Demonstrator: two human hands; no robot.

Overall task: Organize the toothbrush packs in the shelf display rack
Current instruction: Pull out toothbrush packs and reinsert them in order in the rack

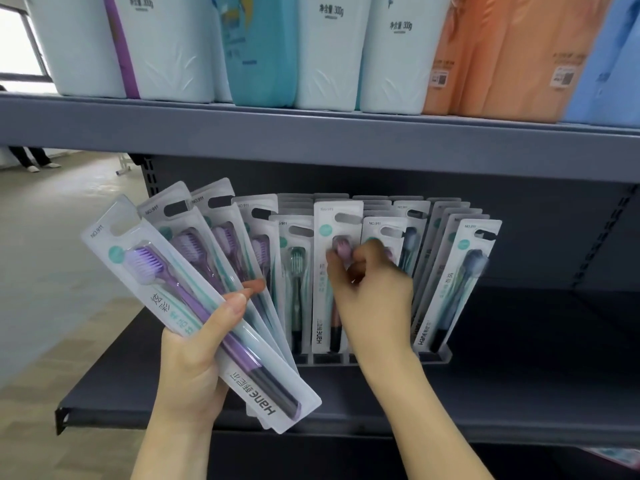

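My left hand (194, 355) grips a fan of several purple toothbrush packs (180, 282), tilted to the upper left in front of the shelf. A dark display rack (440, 356) stands on the lower shelf and holds rows of upright packs. My right hand (370, 292) reaches into the middle of the rack, and its fingers pinch a pink toothbrush pack (334, 271) near the brush head. A green pack (294, 271) stands left of it. Blue-grey packs (460, 275) lean at the rack's right end.
The grey lower shelf (519, 375) stretches right of the rack. An upper shelf edge (311, 140) runs just above the packs, carrying white, teal, orange and blue bags (329, 50). To the left lies open floor, where a person's legs (33, 159) stand far off.
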